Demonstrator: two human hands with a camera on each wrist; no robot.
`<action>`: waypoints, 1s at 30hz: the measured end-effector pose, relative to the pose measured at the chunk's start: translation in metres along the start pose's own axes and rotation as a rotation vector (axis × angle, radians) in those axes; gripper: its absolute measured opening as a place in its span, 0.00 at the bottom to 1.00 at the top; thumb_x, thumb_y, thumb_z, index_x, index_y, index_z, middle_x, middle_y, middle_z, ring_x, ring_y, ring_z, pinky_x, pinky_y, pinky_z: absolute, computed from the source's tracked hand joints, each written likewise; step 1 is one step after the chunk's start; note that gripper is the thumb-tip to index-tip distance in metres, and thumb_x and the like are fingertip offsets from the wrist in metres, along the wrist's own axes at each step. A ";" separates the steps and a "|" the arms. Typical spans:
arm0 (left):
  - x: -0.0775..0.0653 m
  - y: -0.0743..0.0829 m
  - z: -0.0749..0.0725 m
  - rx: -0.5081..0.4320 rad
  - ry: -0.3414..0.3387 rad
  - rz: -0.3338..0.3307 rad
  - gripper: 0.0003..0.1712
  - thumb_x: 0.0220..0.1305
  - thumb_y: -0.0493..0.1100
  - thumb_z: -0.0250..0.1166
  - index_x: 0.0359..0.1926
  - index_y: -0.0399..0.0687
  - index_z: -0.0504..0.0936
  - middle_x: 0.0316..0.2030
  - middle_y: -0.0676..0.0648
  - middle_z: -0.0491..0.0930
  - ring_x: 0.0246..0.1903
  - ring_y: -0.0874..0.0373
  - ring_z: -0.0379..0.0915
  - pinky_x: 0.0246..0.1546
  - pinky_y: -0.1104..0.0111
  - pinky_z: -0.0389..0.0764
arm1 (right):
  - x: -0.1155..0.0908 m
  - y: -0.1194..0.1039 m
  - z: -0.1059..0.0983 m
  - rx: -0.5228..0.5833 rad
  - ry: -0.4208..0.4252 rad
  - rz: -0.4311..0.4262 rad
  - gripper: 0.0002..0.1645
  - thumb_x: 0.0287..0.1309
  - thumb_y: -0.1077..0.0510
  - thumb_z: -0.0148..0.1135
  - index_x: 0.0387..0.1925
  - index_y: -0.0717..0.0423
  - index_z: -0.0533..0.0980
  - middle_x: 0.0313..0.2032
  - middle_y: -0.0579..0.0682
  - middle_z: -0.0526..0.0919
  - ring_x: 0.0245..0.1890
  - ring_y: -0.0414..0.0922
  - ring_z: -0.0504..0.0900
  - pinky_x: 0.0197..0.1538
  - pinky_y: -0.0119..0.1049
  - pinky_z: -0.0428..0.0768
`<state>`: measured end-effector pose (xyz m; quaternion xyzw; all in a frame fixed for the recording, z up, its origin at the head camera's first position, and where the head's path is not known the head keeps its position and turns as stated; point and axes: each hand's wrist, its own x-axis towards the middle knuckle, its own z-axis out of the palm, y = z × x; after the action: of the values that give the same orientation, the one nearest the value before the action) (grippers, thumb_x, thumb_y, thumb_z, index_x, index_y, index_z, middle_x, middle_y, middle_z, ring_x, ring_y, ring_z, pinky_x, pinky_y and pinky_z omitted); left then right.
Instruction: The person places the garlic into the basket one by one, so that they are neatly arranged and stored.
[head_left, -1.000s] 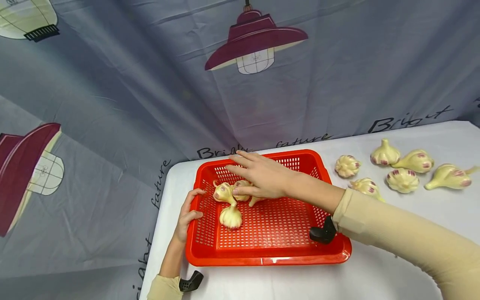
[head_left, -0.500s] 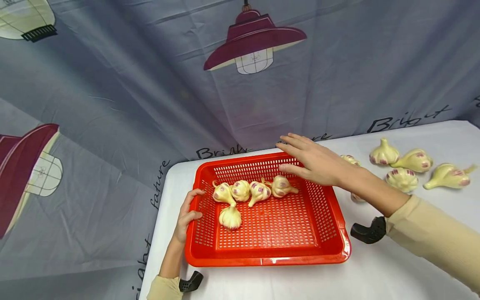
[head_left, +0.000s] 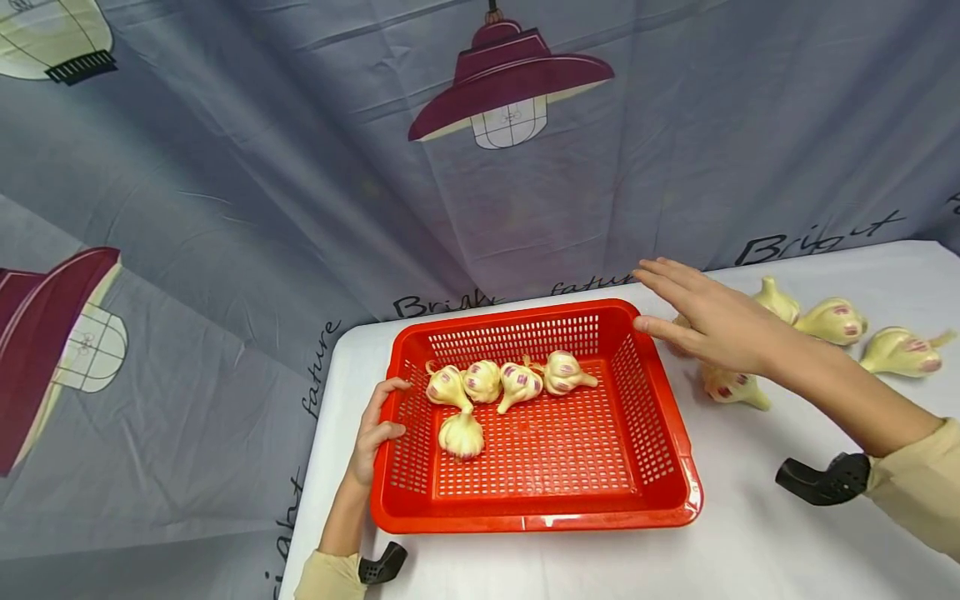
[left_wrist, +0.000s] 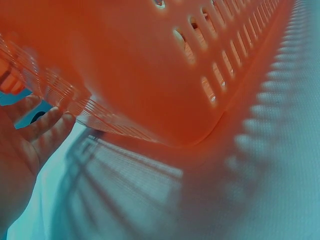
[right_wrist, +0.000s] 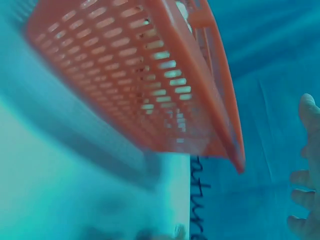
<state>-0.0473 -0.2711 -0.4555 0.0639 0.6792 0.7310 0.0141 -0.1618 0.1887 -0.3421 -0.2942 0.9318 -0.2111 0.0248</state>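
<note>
A red plastic basket (head_left: 537, 523) with slotted walls stands on the table. Inside, several garlic bulbs (head_left: 519, 384) lie toward its left and back. My left hand (head_left: 372, 432) holds the basket's left rim, fingertips hooked over the edge; in the left wrist view its fingers (left_wrist: 50, 127) lie against the slotted wall. Past the basket's right side, my right hand (head_left: 720, 321) hovers with fingers straight and holds nothing. Beneath it, a garlic bulb (head_left: 735, 389) shows on the cloth, and another is mostly hidden behind the fingers.
More loose garlic bulbs (head_left: 832, 322) rest on the white table (head_left: 600, 575) at the right, the farthest one (head_left: 902, 352) with a stringy root end. A grey curtain (head_left: 300, 167) printed with lamps hangs behind the table.
My right hand has moved right, from over the bulbs in the basket to above the loose garlic outside. The bulbs inside are now uncovered. The left hand stays on the rim.
</note>
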 end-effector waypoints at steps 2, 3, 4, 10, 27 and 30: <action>0.000 0.000 -0.001 0.004 0.002 0.001 0.35 0.47 0.31 0.45 0.61 0.45 0.63 0.64 0.31 0.60 0.54 0.33 0.64 0.43 0.52 0.82 | -0.008 0.006 -0.003 0.021 -0.002 0.037 0.46 0.67 0.38 0.59 0.76 0.58 0.59 0.75 0.61 0.56 0.75 0.60 0.51 0.66 0.69 0.58; 0.000 0.000 -0.001 0.006 0.003 0.002 0.35 0.47 0.31 0.45 0.61 0.46 0.63 0.64 0.31 0.60 0.54 0.33 0.64 0.42 0.53 0.82 | -0.012 0.010 -0.004 0.030 -0.003 0.053 0.46 0.67 0.38 0.58 0.76 0.58 0.58 0.75 0.62 0.56 0.75 0.61 0.51 0.66 0.69 0.58; 0.000 0.000 -0.001 0.006 0.004 0.003 0.34 0.47 0.31 0.45 0.61 0.46 0.63 0.64 0.31 0.60 0.54 0.33 0.64 0.42 0.53 0.82 | -0.015 0.013 -0.005 0.034 -0.003 0.071 0.46 0.68 0.39 0.58 0.76 0.58 0.57 0.75 0.62 0.55 0.75 0.62 0.51 0.65 0.70 0.57; 0.000 -0.001 -0.001 -0.013 -0.014 0.003 0.34 0.48 0.31 0.45 0.61 0.45 0.63 0.64 0.29 0.59 0.53 0.33 0.65 0.42 0.54 0.82 | -0.042 0.040 -0.015 0.059 0.017 0.174 0.46 0.71 0.41 0.55 0.77 0.61 0.52 0.74 0.69 0.53 0.73 0.69 0.51 0.66 0.72 0.51; 0.001 -0.001 0.000 -0.024 -0.010 -0.001 0.35 0.46 0.31 0.45 0.61 0.44 0.63 0.64 0.29 0.59 0.54 0.33 0.64 0.43 0.54 0.81 | -0.120 0.097 -0.002 0.338 0.278 0.271 0.34 0.79 0.58 0.41 0.78 0.62 0.47 0.76 0.58 0.56 0.74 0.33 0.51 0.56 0.08 0.47; 0.001 -0.001 -0.001 -0.019 -0.006 0.000 0.35 0.46 0.31 0.45 0.61 0.43 0.63 0.64 0.29 0.59 0.54 0.33 0.64 0.43 0.54 0.81 | -0.131 0.102 0.009 0.465 0.306 0.236 0.32 0.79 0.60 0.36 0.79 0.56 0.48 0.72 0.40 0.59 0.62 0.18 0.57 0.60 0.12 0.54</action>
<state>-0.0483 -0.2716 -0.4569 0.0660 0.6721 0.7373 0.0168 -0.1075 0.3338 -0.4021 -0.1352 0.8790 -0.4565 -0.0247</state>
